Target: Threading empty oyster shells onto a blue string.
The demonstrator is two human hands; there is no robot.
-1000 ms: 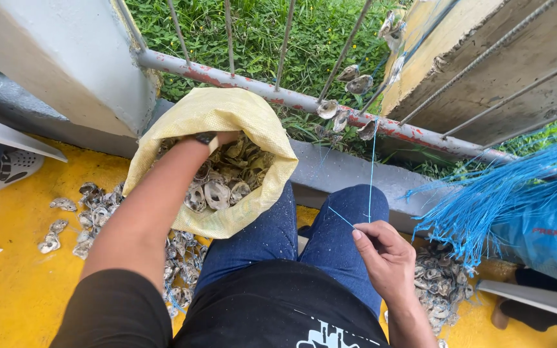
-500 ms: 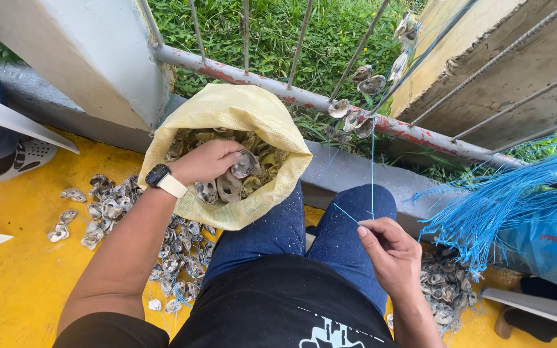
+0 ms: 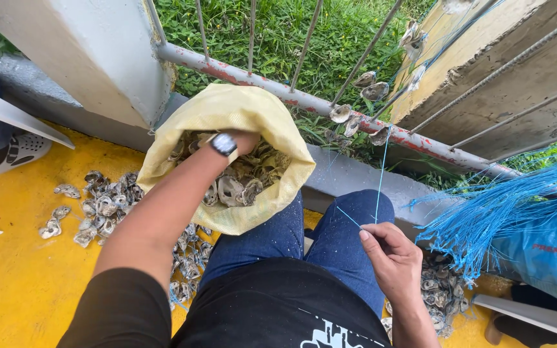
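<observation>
A yellow woven sack (image 3: 188, 138) full of grey oyster shells (image 3: 240, 187) stands open against my left knee. My left hand (image 3: 243, 140), with a watch on the wrist, reaches down into the sack among the shells; its fingers are hidden by them. My right hand (image 3: 391, 258) rests over my right thigh and pinches a thin blue string (image 3: 381, 174). That string runs up to several strung shells (image 3: 365, 106) hanging at the metal railing.
Loose shells (image 3: 101, 209) lie on the yellow floor at my left, more shells (image 3: 436, 290) at my right. A bundle of blue strings (image 3: 491, 212) lies over a blue bag. A rusty rail (image 3: 272, 87) and grass are ahead. Another person's shoe (image 3: 14, 151) is far left.
My left hand has pushed deeper into the sack, toward its far side. My right hand keeps hold of the blue string in about the same place.
</observation>
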